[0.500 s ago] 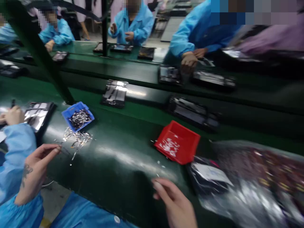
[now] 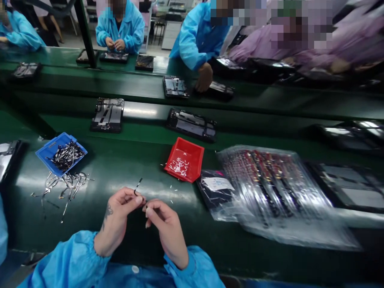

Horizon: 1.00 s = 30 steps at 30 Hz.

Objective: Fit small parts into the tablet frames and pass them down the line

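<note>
My left hand pinches a thin flex cable, its black and silver end sticking up past the fingers. Close beside it, my right hand is closed in a pinch, thumb against forefinger; what sits between those fingertips is too small to make out. Both hands meet low over the green bench. Left of them lies a loose tangle of similar thin cables, below a blue bin heaped with small dark and silver cables. A red bin beyond my right hand holds small white strips.
Clear plastic packaging with rows of parts and a black packet lie at right. Opened tablet-like devices rest along the line. A green post stands at left. Co-workers in blue sit opposite.
My left hand has moved right from beside the loose cables, and my right hand has come leftward to meet it. The view has swung to the right.
</note>
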Motion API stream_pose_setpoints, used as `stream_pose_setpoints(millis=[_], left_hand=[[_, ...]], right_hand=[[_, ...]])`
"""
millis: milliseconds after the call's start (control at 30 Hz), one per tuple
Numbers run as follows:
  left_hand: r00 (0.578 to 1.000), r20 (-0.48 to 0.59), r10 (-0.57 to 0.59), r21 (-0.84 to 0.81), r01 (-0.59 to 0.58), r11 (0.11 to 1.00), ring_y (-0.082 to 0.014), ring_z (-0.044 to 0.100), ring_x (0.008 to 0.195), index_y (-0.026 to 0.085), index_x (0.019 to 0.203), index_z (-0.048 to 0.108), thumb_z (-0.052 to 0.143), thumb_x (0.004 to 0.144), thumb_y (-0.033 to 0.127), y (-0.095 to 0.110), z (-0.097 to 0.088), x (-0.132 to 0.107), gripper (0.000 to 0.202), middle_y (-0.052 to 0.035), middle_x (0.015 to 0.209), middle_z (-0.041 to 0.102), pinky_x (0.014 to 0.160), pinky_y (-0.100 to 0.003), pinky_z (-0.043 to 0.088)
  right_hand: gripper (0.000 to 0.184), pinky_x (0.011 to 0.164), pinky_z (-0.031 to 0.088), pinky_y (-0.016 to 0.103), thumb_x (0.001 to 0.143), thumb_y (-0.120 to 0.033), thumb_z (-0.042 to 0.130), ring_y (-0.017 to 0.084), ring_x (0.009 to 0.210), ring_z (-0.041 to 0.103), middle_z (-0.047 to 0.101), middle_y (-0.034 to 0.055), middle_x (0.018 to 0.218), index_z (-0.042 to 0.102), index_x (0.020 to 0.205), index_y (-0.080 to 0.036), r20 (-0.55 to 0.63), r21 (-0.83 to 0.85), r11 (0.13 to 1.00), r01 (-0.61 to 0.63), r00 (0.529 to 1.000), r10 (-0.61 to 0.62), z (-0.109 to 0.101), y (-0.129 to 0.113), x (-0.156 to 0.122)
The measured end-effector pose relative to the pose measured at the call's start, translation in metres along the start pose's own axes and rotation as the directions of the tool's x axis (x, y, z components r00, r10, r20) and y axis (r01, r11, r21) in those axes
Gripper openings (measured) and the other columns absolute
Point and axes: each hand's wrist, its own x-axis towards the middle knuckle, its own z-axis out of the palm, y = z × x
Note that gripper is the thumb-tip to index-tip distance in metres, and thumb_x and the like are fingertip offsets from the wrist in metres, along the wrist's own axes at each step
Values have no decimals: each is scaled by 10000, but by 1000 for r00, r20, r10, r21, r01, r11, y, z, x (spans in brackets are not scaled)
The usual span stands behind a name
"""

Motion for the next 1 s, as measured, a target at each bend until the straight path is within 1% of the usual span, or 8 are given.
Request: stream_pose_setpoints(millis=[67,167,333,500,633,733,867,1000], left_hand=[[998,-30,51,6,-51,999,-125,650,744,172,756,686,787,693,247,-8,6,0,140,-14,752,705,732,-225,520],[989,-61,134,52,-131,990,-146,675,787,175,783,685,782,708,239,-15,8,0,138,-25,791,725,744,-240,536],[972,-21,234,145,-228,963,-175,700,842,177,794,687,743,756,237,-19,5,-4,90,-46,851,746,801,-279,559],[966,-29,258,208,-247,946,-197,710,839,175,778,693,735,752,252,-19,5,-4,92,-59,840,750,769,-284,576],[960,-42,278,249,-259,933,-193,710,809,181,768,701,722,753,236,-17,6,-5,60,-52,811,745,743,-272,577],[943,-12,333,300,-314,901,-193,710,816,196,773,713,698,765,204,-17,5,-7,18,-50,831,747,748,-271,574],[909,55,412,365,-403,840,-197,706,842,218,800,717,664,795,177,-17,1,-7,66,-50,876,751,777,-290,566],[889,95,448,411,-444,796,-206,703,841,238,796,719,653,795,166,-17,0,-5,98,-45,878,752,755,-303,565]], right_hand=[[203,510,474,208,788,-386,699,108,625,539,581,12,784,668,745,-190,-63,10,999,51,997,-50,3,2,2],[190,509,464,211,788,-372,697,86,560,506,589,6,776,675,746,-188,-134,-7,995,102,986,-102,7,2,5],[188,513,452,210,790,-365,694,88,563,507,605,10,778,678,737,-186,-157,-29,995,93,983,-96,8,3,7],[198,521,449,218,780,-373,695,90,557,500,619,15,777,678,726,-183,-173,-21,996,82,981,-84,8,4,6],[204,530,448,217,780,-380,696,93,571,498,632,18,789,681,726,-184,-182,-33,996,83,979,-88,9,4,6],[226,535,447,217,782,-402,698,98,575,499,623,16,743,682,735,-181,-174,-9,998,55,983,-55,10,4,7],[281,510,429,211,749,-441,721,112,589,504,593,16,672,659,691,-174,-150,86,996,-21,988,34,12,-1,7],[328,480,407,202,708,-486,740,111,584,483,581,18,665,647,667,-174,-119,143,986,-85,988,103,14,-7,8]])
